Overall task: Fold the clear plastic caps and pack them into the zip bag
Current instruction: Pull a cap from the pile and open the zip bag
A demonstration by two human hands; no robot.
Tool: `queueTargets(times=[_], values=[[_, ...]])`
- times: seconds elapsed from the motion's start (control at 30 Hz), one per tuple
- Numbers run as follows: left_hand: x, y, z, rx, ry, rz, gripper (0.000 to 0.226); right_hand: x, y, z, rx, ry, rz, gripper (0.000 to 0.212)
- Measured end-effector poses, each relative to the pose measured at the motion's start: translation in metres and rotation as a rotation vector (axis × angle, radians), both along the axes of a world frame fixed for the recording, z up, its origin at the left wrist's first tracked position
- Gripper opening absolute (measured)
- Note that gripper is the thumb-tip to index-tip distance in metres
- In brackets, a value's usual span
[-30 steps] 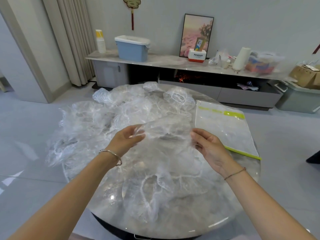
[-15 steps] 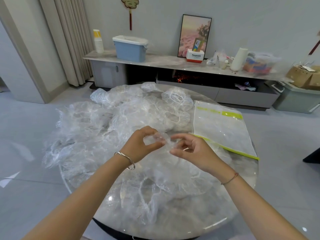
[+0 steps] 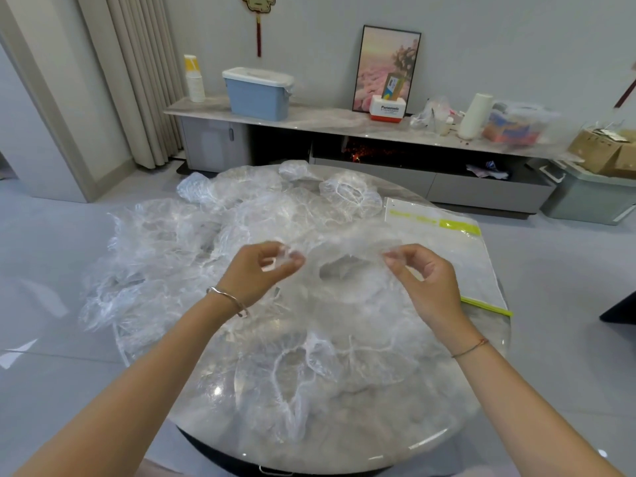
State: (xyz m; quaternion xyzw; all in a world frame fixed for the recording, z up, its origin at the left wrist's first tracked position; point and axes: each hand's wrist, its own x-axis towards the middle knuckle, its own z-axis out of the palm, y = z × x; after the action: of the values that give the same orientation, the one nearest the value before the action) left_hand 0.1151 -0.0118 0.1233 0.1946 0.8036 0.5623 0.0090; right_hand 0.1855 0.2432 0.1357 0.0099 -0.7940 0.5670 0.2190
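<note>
left hand: fingers pinch clear cap | right hand: fingers pinch its other edge | hands farther apart than before

A heap of crumpled clear plastic caps covers the round glossy grey desk from left rim to far side, spilling over the left edge. A flat clear zip bag with green strip fills the right side. Bare desk shows along the near rim.

A blue bin, a framed picture and a white roll stand on the low sideboard
</note>
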Motion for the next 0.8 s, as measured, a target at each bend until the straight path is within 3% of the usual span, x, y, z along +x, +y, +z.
queueTargets(times=[0.13,0.27,0.37,0.43,0.5,0.57,0.73,0.8], values=[[0.018,-0.008,0.008,-0.015,0.352,0.031,0.025,0.019,0.003,-0.002,0.093,0.032,0.019,0.004],[0.031,-0.018,-0.017,-0.203,0.355,-0.157,0.022,0.038,0.006,-0.036,0.261,-0.098,0.115,0.011],[0.035,-0.020,-0.041,-0.384,0.350,-0.266,0.017,0.044,0.008,-0.062,0.532,-0.207,0.197,0.014],[0.040,-0.020,-0.053,-0.491,0.459,-0.278,0.025,0.044,0.011,-0.070,0.597,-0.277,0.228,0.008],[0.041,-0.019,-0.060,-0.559,0.503,-0.282,0.031,0.045,0.013,-0.077,0.584,-0.341,0.258,0.006],[0.040,-0.018,-0.062,-0.569,0.400,-0.291,0.031,0.046,0.011,-0.080,0.520,-0.376,0.284,0.008],[0.032,-0.012,-0.067,-0.435,0.071,-0.249,0.002,0.037,-0.003,-0.080,0.228,-0.398,0.234,0.018],[0.030,-0.007,-0.066,-0.423,0.027,-0.202,0.010,0.033,-0.007,-0.084,0.108,-0.428,0.153,0.018]])
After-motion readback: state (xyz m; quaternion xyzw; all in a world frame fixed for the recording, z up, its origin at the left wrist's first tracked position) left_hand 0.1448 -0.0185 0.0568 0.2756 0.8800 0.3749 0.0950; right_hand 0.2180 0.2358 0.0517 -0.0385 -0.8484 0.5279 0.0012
